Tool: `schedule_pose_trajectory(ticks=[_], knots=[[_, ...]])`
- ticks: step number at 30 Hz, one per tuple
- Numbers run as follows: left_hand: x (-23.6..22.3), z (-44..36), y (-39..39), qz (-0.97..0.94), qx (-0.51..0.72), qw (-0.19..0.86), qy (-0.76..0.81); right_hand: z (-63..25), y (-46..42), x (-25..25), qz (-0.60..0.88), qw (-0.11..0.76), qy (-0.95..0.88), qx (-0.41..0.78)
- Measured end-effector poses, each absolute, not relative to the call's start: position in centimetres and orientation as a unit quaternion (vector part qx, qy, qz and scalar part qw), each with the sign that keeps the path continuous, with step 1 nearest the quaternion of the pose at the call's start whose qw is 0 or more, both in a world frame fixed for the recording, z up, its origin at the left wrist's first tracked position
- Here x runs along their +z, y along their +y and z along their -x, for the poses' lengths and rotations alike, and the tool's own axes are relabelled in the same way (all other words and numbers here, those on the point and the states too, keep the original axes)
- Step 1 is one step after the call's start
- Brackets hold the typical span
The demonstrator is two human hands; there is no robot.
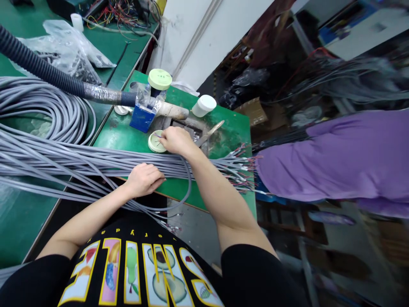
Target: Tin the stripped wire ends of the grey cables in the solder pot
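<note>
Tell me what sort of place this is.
Probably a cable or wire-harness assembly workshop. A thick bundle of grey cables with stripped ends lies across a green workbench, a black corrugated hose runs over it, and loose coloured wires pile up behind.

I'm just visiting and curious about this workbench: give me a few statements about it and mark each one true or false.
1. The left hand rests on the bundle of grey cables. True.
2. The right hand is at a round pale green lid on the green table. True.
3. The cables are bright yellow. False: they are grey, with red-tipped ends.
4. The person in purple stands to the left. False: they are on the right.
5. A black ribbed hose crosses the upper left. True.
</note>
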State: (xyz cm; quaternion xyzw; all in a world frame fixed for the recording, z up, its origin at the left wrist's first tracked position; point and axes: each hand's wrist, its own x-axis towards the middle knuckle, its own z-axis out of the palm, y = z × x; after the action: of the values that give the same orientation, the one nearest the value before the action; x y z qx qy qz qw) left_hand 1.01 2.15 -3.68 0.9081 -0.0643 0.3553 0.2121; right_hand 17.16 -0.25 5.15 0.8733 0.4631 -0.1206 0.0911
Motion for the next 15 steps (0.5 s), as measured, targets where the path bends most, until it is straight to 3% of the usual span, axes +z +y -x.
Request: schedule_pose_trajectory(ticks=[6,15], knots=[[-3.5,-1.0,2.1,-0.898,0.375,0.220,-0.071,-17.0,-0.1,5.1,-0.874,0.109,0.458,-0.119],[-3.9,-1.0,2.2,-0.898,0.370,0.230,-0.070,-22.5,-4.0,6.1,-0.920,0.025,0.388,-0.059]])
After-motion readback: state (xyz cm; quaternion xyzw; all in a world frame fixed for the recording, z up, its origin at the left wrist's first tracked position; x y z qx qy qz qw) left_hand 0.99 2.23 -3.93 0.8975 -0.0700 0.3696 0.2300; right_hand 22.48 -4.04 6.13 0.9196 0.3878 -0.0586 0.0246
